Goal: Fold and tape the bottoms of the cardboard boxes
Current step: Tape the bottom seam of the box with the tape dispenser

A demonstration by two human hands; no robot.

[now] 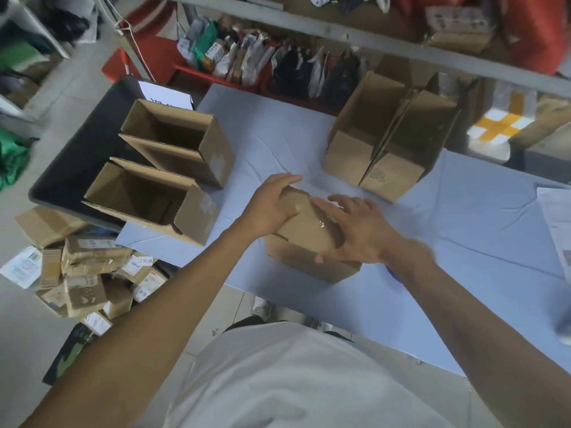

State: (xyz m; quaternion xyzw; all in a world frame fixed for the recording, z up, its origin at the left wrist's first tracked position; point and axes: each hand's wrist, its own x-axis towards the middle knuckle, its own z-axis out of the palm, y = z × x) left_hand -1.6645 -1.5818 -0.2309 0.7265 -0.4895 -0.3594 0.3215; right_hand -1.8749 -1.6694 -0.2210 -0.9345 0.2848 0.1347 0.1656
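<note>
A small cardboard box (306, 233) stands bottom-up on the blue table (463, 236) in front of me, its flaps folded shut with a strip of clear tape (323, 222) shining across the seam. My left hand (272, 205) grips the box's far left corner, fingers curled over the edge. My right hand (355, 230) lies flat on the taped top with fingers spread and the thumb down the near side. No tape roll or dispenser is in view.
Two open boxes (160, 196) stand at the table's left edge over a dark bin (77, 168). Flattened boxes (395, 134) stand at the back right. Papers (556, 217) lie far right. Parcels (86, 273) are piled on the floor, shelves behind.
</note>
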